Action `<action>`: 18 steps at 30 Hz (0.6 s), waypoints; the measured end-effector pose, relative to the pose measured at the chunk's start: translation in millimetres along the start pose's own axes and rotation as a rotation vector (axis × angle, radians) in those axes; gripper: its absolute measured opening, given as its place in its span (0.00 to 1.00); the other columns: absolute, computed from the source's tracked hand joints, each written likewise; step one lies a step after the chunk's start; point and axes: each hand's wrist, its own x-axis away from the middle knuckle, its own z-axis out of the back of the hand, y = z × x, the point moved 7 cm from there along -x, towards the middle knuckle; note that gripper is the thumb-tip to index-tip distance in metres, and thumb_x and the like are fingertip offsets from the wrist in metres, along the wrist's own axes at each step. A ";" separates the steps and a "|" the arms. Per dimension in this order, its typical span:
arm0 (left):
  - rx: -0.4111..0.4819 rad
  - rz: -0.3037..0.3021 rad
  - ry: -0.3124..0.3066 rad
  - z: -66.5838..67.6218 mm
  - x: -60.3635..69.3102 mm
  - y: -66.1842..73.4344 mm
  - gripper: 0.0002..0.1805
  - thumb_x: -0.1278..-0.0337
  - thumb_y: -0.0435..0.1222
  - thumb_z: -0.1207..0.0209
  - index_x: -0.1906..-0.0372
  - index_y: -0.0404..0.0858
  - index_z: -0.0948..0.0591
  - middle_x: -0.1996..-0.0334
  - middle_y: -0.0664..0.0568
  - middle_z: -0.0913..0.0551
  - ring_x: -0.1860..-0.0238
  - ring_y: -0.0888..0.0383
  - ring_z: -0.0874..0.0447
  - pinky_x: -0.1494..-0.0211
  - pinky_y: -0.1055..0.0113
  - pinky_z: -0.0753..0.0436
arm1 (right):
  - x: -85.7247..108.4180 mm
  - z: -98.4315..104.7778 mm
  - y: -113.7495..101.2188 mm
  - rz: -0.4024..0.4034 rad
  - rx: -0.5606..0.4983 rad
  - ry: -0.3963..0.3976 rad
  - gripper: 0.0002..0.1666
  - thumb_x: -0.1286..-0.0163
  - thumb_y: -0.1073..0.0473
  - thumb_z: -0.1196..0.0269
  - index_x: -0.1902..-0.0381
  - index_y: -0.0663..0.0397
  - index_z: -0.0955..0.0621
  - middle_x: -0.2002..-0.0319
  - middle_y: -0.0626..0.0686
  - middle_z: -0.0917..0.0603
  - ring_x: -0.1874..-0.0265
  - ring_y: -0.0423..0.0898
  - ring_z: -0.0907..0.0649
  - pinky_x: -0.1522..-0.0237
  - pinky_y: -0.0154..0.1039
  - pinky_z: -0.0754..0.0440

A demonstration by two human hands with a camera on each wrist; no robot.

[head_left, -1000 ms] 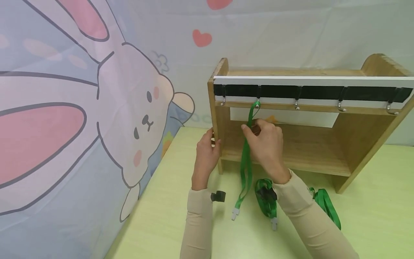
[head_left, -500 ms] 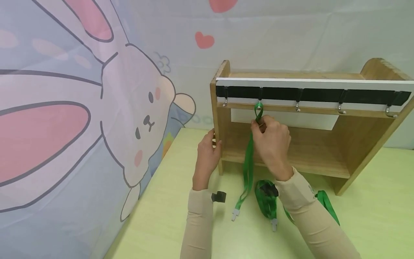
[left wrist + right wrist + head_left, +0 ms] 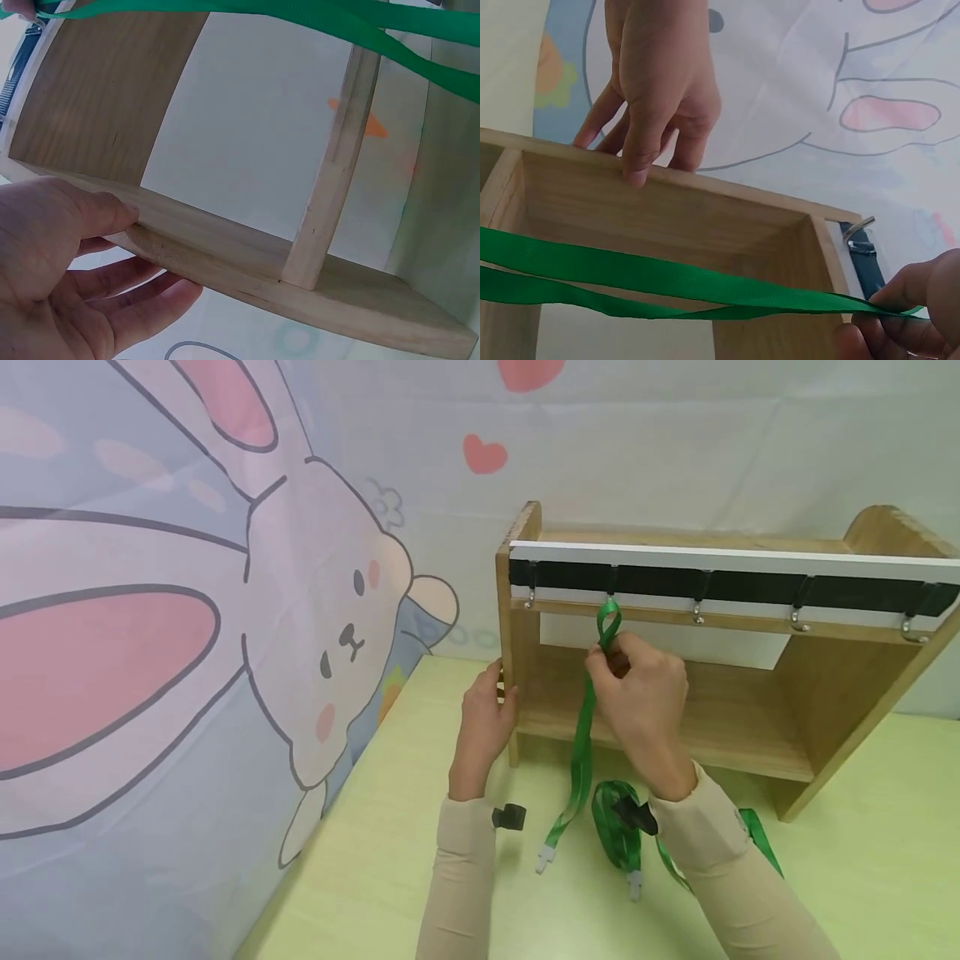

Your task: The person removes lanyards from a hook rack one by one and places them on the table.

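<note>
My right hand (image 3: 643, 697) pinches a green lanyard (image 3: 582, 739) just below its top loop. That loop is at the second hook (image 3: 612, 593) from the left; whether it hangs free on the hook is too small to tell. The lanyard's two straps run down to a pale plastic clip (image 3: 546, 857) above or on the table. My left hand (image 3: 483, 727) holds the left side panel (image 3: 217, 259) of a wooden shelf (image 3: 720, 710), thumb on the panel's edge and fingers on its outer side. In the right wrist view, thumb and fingers close on the green strap (image 3: 667, 281).
A white rail with a black strip (image 3: 660, 583) and several metal hooks crosses the shelf's front. On the table (image 3: 360, 877) lie a bundled green lanyard (image 3: 617, 831) and another green lanyard (image 3: 761, 843), partly behind my right sleeve. A printed cloth (image 3: 375, 410) stands behind.
My right hand has shifted up the lanyard to just under the hook and drawn the straps together into a small loop. My left hand stays on the side panel. The view has shifted slightly.
</note>
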 end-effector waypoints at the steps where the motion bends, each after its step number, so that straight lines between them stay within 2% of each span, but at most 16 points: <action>1: -0.001 0.001 -0.002 -0.4 -0.2 0.0 0.22 0.29 0.27 0.43 0.34 0.27 0.29 0.50 0.34 0.19 0.57 0.44 0.15 0.61 0.63 0.12 | 1.0 0.3 -1.5 0.004 -0.010 -0.011 0.10 0.35 0.65 0.35 0.76 0.62 0.17 0.82 0.56 0.17 0.84 0.50 0.20 0.80 0.41 0.28; 6: 0.005 0.002 -0.002 -0.3 -1.9 0.2 0.22 0.29 0.27 0.44 0.34 0.26 0.29 0.50 0.34 0.19 0.56 0.43 0.16 0.60 0.63 0.12 | 6.7 -7.3 -3.6 -0.004 -0.092 -0.132 0.08 0.33 0.65 0.33 0.74 0.61 0.15 0.80 0.53 0.17 0.81 0.46 0.19 0.77 0.35 0.25; 11: 0.007 -0.008 0.001 0.2 -2.5 1.4 0.22 0.29 0.28 0.44 0.34 0.26 0.29 0.49 0.33 0.20 0.56 0.42 0.15 0.60 0.62 0.12 | 17.8 -20.8 6.6 -0.097 -0.151 -0.269 0.07 0.32 0.64 0.33 0.69 0.62 0.13 0.77 0.53 0.15 0.78 0.47 0.18 0.72 0.38 0.21; 18: 0.008 0.008 0.000 -1.5 0.6 -0.1 0.23 0.29 0.28 0.43 0.34 0.26 0.29 0.49 0.33 0.20 0.56 0.42 0.15 0.60 0.61 0.11 | 34.1 -28.7 23.5 -0.229 -0.214 -0.345 0.09 0.31 0.60 0.32 0.68 0.60 0.12 0.72 0.53 0.12 0.71 0.50 0.13 0.68 0.43 0.19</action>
